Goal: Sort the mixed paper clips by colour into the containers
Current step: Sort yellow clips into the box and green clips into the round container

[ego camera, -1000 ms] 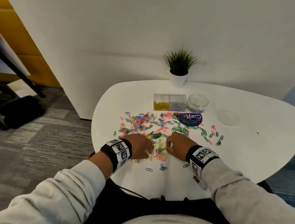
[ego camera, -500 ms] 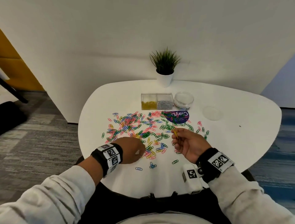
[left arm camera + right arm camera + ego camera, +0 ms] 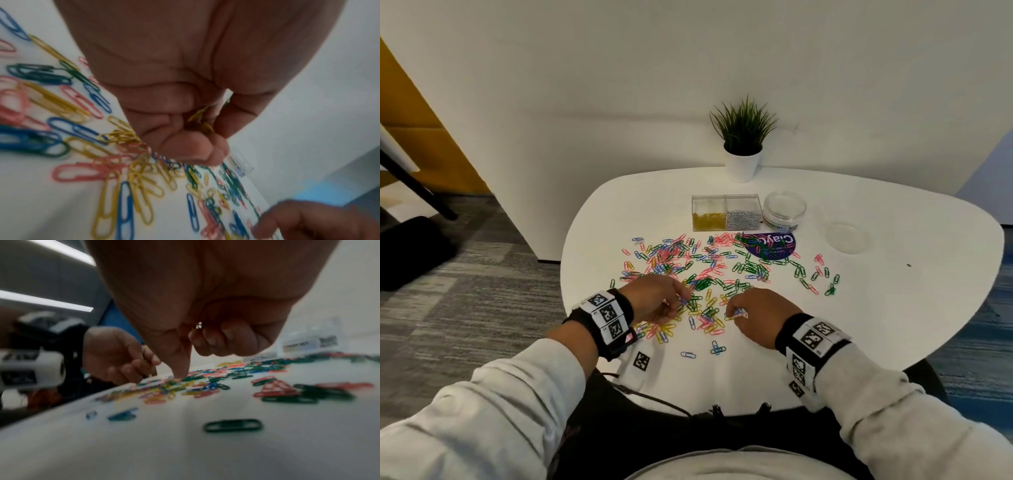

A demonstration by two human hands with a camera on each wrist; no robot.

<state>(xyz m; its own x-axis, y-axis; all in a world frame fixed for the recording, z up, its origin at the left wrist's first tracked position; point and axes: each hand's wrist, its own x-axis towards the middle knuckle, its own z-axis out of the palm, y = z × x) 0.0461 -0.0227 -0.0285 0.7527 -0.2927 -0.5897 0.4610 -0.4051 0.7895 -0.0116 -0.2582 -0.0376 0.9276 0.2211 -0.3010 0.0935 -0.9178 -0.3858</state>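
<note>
Mixed paper clips (image 3: 709, 274) in pink, green, blue and yellow lie scattered over the white table (image 3: 893, 308). My left hand (image 3: 677, 302) is curled at the pile's near left edge. The left wrist view shows it holding a bunch of yellow clips (image 3: 198, 119) in its curled fingers. My right hand (image 3: 734, 313) is down on the pile's near right edge, fingers curled, with a bit of yellow clip (image 3: 198, 325) showing inside them and one fingertip (image 3: 180, 374) touching the clips. A clear two-compartment box (image 3: 726, 213) holds yellow clips on the left and silver ones on the right.
A round clear jar (image 3: 785, 210) stands right of the box, its lid (image 3: 849, 237) lying further right. A purple round label (image 3: 774, 245) lies under some clips. A potted plant (image 3: 743, 147) stands at the table's back edge by the wall.
My right hand, raised palm-up with a yellow clip half a second ago, has turned over and dropped back onto the pile. The left hand has stayed at the pile.
</note>
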